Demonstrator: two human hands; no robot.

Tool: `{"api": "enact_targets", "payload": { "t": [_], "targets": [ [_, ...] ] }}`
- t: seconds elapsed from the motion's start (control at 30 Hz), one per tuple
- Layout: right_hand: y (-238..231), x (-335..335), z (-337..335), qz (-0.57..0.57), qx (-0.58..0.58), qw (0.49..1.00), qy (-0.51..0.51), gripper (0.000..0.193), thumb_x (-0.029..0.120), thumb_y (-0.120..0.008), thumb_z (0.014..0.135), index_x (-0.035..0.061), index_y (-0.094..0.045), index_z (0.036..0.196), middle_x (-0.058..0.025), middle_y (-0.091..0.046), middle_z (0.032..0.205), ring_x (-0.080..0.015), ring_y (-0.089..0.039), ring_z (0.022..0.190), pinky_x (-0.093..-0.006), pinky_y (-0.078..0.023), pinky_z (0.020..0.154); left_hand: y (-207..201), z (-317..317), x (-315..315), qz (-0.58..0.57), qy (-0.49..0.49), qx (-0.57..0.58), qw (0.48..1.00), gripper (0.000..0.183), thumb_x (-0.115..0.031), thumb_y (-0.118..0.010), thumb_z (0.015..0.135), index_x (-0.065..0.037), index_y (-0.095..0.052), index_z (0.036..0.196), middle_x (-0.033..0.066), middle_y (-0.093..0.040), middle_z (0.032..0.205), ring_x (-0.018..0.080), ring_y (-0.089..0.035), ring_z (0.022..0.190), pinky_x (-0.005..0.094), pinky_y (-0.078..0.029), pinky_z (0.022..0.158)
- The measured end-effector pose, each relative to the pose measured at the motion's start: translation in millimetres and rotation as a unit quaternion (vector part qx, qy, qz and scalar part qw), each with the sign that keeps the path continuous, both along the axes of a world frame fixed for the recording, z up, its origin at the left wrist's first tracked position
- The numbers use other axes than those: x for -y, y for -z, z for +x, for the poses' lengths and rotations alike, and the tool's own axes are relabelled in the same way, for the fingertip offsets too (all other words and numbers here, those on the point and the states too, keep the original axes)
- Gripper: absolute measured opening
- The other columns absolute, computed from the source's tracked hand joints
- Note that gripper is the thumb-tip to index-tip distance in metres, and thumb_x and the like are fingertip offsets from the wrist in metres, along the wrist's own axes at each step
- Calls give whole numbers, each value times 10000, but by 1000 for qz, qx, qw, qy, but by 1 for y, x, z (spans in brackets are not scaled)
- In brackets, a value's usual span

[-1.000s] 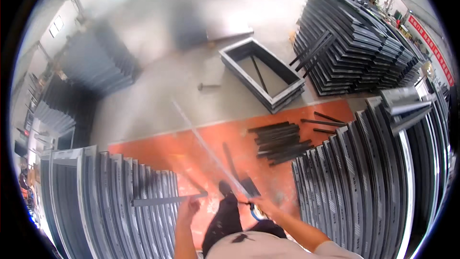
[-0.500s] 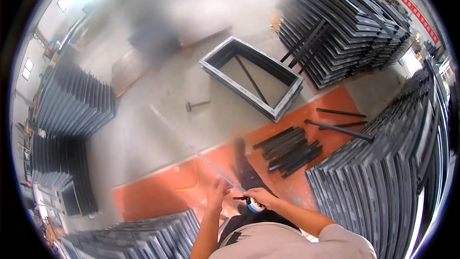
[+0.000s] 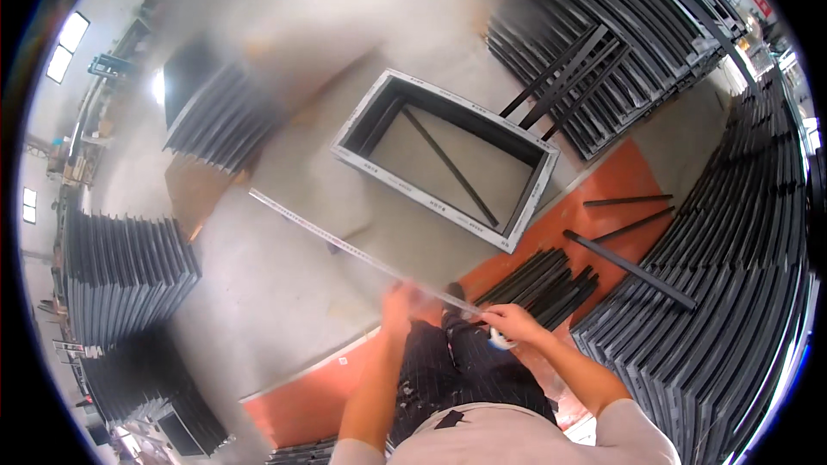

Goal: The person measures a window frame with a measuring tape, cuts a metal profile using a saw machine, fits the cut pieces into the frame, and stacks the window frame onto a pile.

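Observation:
A long pale tape-measure blade (image 3: 301, 222) reaches out from in front of me toward the far left, above the floor. My right hand (image 3: 510, 324) is closed on the tape measure (image 3: 501, 340), whose white and blue case shows just below the fingers. Beside the blade is my left hand (image 3: 398, 306), its fingers smeared by motion, so I cannot make out their grip. Ahead lies a rectangular frame (image 3: 439, 208) with pale edges and dark inner walls. A dark bar (image 3: 448, 164) crosses its inside diagonally.
Dark profiles stand in tall stacks at the right (image 3: 689, 319), far right (image 3: 594, 0) and left (image 3: 129, 267). Short dark bars (image 3: 547, 284) lie on the orange floor (image 3: 301, 392) to my right, near several loose strips (image 3: 633, 269). A hammer (image 3: 334, 248) shows partly behind the blade.
I have moved forward toward the frame, the blade still extended. Both hands are farther from my body. The dark pen-like stick seen by my right hand no longer shows.

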State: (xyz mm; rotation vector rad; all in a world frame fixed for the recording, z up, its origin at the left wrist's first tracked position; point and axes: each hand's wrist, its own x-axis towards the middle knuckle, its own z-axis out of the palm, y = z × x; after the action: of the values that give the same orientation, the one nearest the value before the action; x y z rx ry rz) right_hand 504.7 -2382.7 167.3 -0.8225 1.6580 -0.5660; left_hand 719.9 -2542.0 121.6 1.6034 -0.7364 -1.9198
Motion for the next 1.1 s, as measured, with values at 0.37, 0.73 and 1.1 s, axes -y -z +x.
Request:
{"api": "enact_targets", "payload": {
  "t": [0.37, 0.73, 1.1],
  "targets": [
    [47, -40, -190, 50, -358, 932, 3, 211, 261, -621, 806, 77, -694, 877, -137, -631, 804, -333, -588, 789, -419, -466, 708, 194, -111, 213, 230, 66, -1, 971, 120, -120, -538, 898, -2, -538, 923, 104, -598, 798, 203, -615, 724, 293, -529, 605],
    [229, -34, -256, 173, -315, 931, 63, 162, 203, -598, 828, 59, -664, 862, -156, -616, 820, -346, -567, 820, -441, -447, 733, 369, -235, 242, 288, 174, 158, 928, 103, -44, -583, 834, 34, -519, 857, 106, -539, 737, 218, -593, 658, 301, -545, 587],
    [436, 3, -255, 152, -219, 960, 90, 189, 198, -587, 847, 25, -663, 862, -168, -601, 805, -356, -562, 832, -430, -442, 735, 469, -204, 304, 250, 209, 277, 904, 167, -197, -528, 914, -42, -538, 975, 82, -620, 881, 175, -622, 759, 278, -509, 618]
  ]
}}
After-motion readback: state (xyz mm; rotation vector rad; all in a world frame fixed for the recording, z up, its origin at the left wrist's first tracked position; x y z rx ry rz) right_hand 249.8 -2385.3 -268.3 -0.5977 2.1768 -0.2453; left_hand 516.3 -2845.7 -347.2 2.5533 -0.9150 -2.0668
